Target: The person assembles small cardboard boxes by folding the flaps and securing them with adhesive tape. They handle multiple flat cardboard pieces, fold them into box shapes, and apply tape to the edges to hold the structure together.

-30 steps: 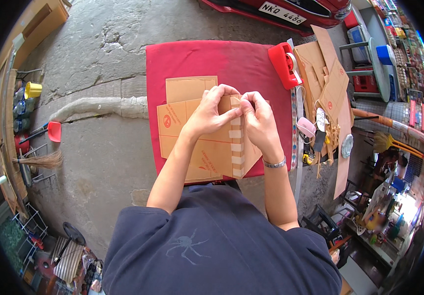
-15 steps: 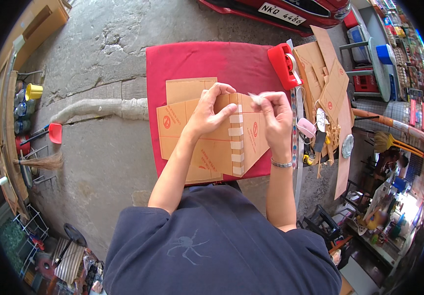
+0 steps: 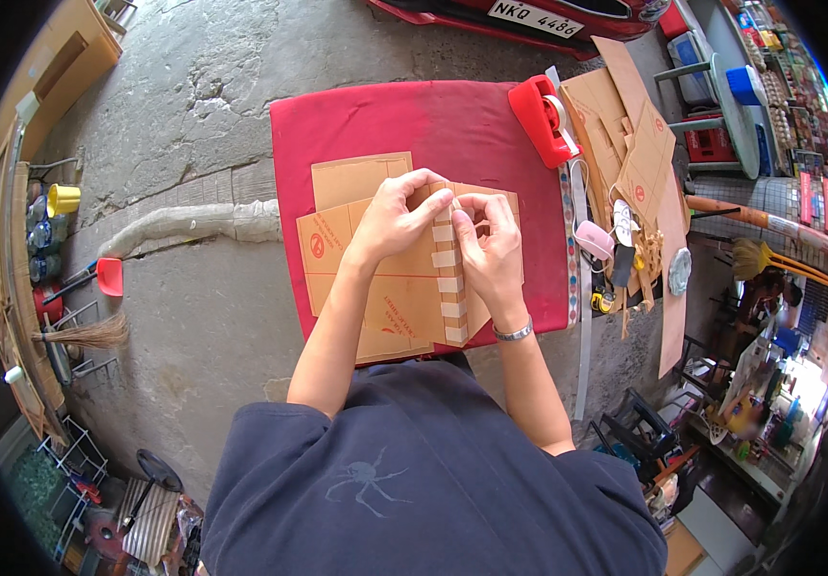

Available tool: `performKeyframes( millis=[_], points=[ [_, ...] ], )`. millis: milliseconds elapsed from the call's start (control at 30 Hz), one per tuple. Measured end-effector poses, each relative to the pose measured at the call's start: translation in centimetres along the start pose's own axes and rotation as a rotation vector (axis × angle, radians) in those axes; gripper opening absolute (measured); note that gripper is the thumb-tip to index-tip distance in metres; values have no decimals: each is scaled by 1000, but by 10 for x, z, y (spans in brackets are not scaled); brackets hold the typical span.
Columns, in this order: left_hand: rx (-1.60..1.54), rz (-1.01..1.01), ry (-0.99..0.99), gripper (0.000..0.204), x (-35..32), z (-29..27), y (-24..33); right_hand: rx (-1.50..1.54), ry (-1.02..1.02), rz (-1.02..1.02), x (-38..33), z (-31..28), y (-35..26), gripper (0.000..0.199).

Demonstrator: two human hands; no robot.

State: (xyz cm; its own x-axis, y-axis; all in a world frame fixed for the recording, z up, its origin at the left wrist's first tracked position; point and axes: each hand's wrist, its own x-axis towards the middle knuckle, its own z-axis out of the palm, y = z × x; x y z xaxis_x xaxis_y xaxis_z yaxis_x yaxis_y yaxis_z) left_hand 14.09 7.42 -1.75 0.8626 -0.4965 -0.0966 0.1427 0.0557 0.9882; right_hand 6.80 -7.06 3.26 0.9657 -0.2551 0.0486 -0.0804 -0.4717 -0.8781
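Left fingers (image 3: pixel 422 180), right fingers (image 3: pixel 488 204) at taped cardboard (image 3: pixel 404 288)

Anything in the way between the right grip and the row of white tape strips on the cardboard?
Nothing visible. The right grip is at the upper end of the white tape strips, with the left grip close on the other side. The red tape dispenser sits well clear, toward the far right corner.

left hand (image 3: pixel 397 223) and right hand (image 3: pixel 491 245) are close together at taped cardboard (image 3: pixel 412 290) over a red cloth (image 3: pixel 404 115).
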Motion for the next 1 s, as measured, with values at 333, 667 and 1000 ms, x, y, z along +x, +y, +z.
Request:
performKeyframes(
  millis=[333,667,1000],
  points=[
    [20,21,40,18,0,3,-1,28,58,57,-1,6,4,8],
    [-17,55,49,19,0,4,-2,20,31,98,-4,4,-2,13],
    [42,60,22,15,-1,3,-2,220,37,208,2,5,12,13]
  ],
)
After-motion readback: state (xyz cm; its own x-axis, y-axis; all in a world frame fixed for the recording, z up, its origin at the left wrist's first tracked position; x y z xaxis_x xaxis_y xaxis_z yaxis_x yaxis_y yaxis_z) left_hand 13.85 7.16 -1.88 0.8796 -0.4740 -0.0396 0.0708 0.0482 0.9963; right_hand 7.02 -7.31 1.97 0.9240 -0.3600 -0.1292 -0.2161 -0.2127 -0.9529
